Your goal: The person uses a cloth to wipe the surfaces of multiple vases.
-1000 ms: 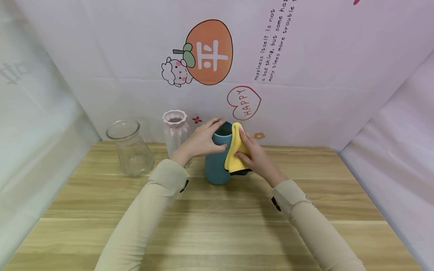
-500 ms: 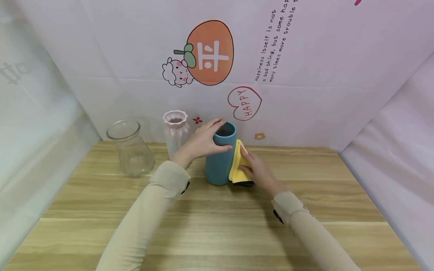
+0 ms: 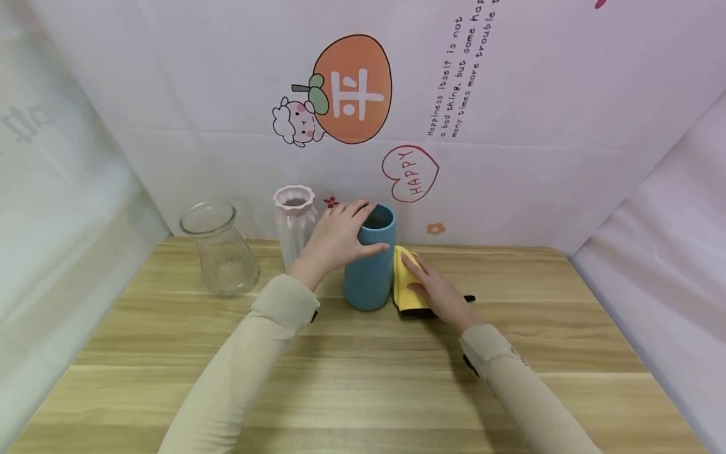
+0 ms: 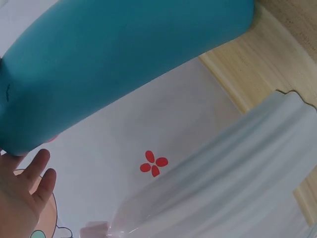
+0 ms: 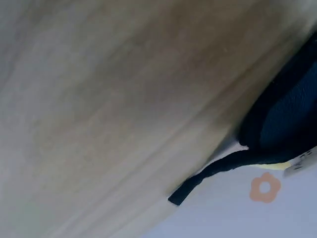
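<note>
A blue vase [image 3: 368,271] stands upright at the back of the wooden table. My left hand [image 3: 340,236] grips its top, thumb across the front and fingers by the rim. The left wrist view shows the vase [image 4: 124,59] large, with fingertips at its mouth end. Low on the vase's right side, my right hand [image 3: 442,296] holds a folded yellow cloth [image 3: 405,284] with a dark edge. In the right wrist view only the cloth's dark side [image 5: 287,119] and a strip of edging show; the fingers are hidden.
Left of the blue vase stands a pale pink fluted vase [image 3: 292,224], partly behind my left hand. Farther left is a clear glass vase [image 3: 227,261]. A printed white cloth backdrop [image 3: 510,189] rises behind the wooden table [image 3: 363,391].
My right hand has slid the yellow cloth down the vase's right side, from near the rim to near the base. The left hand and the vase have hardly moved.
</note>
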The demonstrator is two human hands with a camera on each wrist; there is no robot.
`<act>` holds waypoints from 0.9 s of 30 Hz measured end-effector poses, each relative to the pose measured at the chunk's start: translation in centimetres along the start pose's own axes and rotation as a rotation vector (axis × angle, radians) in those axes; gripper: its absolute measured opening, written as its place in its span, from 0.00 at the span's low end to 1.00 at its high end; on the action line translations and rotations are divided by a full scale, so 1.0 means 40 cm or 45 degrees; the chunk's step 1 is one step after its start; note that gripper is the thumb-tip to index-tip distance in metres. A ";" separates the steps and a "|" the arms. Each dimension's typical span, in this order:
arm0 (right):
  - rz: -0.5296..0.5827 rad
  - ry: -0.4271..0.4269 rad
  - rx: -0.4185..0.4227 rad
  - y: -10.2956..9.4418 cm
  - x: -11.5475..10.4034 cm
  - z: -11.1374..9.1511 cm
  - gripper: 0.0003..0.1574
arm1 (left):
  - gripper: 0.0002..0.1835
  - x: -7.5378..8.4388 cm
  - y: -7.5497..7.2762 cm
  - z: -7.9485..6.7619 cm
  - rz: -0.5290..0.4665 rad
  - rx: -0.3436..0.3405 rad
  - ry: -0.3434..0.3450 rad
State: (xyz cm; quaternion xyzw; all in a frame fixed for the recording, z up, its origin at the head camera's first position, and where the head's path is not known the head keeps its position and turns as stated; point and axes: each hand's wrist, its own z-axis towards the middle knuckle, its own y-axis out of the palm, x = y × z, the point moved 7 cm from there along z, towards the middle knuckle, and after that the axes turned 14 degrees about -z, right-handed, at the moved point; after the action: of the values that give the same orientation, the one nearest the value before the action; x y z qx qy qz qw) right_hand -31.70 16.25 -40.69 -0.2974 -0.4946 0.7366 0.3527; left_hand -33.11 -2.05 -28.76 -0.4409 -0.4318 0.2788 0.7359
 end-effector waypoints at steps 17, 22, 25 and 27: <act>-0.008 -0.209 0.572 -0.176 -0.069 0.056 0.51 | 0.44 -0.016 0.004 0.003 -0.295 -0.065 -0.037; -0.041 -0.208 0.536 -0.179 -0.086 0.066 0.49 | 0.45 -0.021 0.004 0.004 -0.352 -0.079 -0.023; -0.043 -0.195 0.501 -0.165 -0.090 0.067 0.48 | 0.45 -0.019 0.003 0.003 -0.353 -0.084 -0.017; -0.041 -0.175 0.483 -0.151 -0.089 0.064 0.46 | 0.45 -0.016 0.002 0.002 -0.355 -0.083 -0.016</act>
State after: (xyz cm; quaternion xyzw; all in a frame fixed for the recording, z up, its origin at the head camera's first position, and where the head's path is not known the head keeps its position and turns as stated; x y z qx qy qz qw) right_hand -30.30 13.61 -33.85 -0.1665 -0.3746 0.8295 0.3795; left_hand -33.47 -2.51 -29.06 -0.3986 -0.5022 0.1623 0.7500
